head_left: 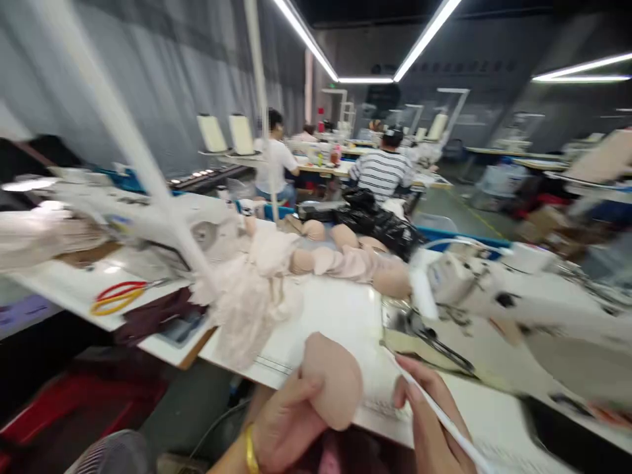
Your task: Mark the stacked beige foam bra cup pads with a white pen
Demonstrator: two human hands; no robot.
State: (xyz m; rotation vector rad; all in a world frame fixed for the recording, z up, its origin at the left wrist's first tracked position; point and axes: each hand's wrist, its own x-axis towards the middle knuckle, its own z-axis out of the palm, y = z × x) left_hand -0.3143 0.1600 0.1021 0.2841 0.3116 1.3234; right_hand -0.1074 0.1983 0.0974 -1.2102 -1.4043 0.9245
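Note:
A beige molded cup point(333, 382) is held in my left hand point(291, 415), with the thumb on its face and the fingers behind it. Right of it, my right hand point(429, 408) is closed around a thin white strip point(439, 413), which runs from near the sewing machine down to the lower right edge. The hands are apart. Beyond them, a row of beige cups point(392, 276) and pale fabric lies across the white table point(336, 309). Pale lace fabric point(247, 316) hangs over its front left edge.
A white sewing machine point(543, 296) stands at the right, another point(162, 217) at the left. Red and yellow scissors point(118, 297) lie on the left table. A black plastic bag point(375, 220) sits behind the cups. A slanted white pole point(133, 151) crosses the left side. People sit farther back.

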